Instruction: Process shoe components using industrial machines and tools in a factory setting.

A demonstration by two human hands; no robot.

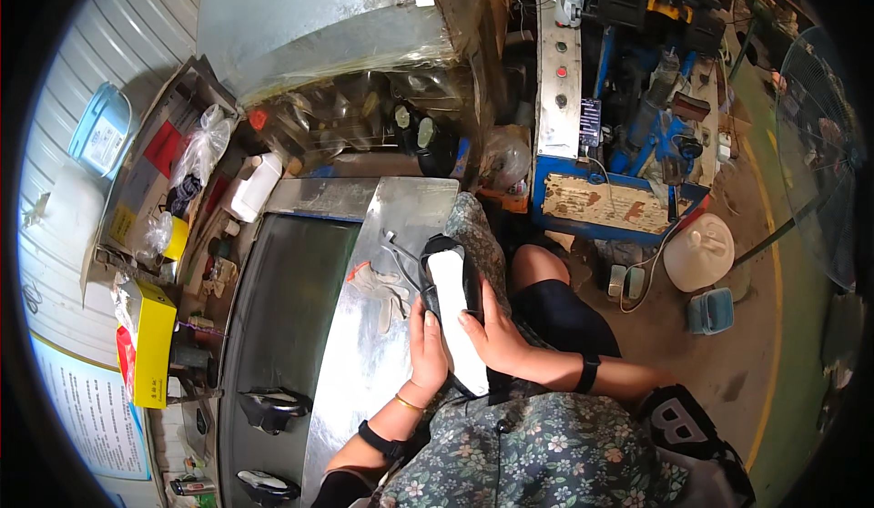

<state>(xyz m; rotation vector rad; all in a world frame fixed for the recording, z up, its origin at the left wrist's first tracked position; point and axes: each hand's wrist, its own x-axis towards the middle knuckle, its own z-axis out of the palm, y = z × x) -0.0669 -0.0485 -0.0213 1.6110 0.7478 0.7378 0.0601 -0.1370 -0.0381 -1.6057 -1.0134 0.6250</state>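
A black shoe (458,312) lies bottom up over my lap, its long white underside facing me. My left hand (426,346) presses along its left side with fingers together. From the other side my right hand (499,340) grips it, the thumb resting on the white underside. The shoe's far end is dark and rounded; its near end points toward my floral apron (537,444). On the metal bench top just left of the shoe lie a pale work glove (381,289) and a metal-headed hand tool (393,242), whose kind I cannot make out.
Left of the bench runs a dark conveyor belt (296,299) carrying black shoes (273,408). Beyond it, a cluttered shelf holds a yellow box (150,344) and a white jug (255,187). At right stand a blue machine (605,200), a white canister (699,251) and a large fan (815,135).
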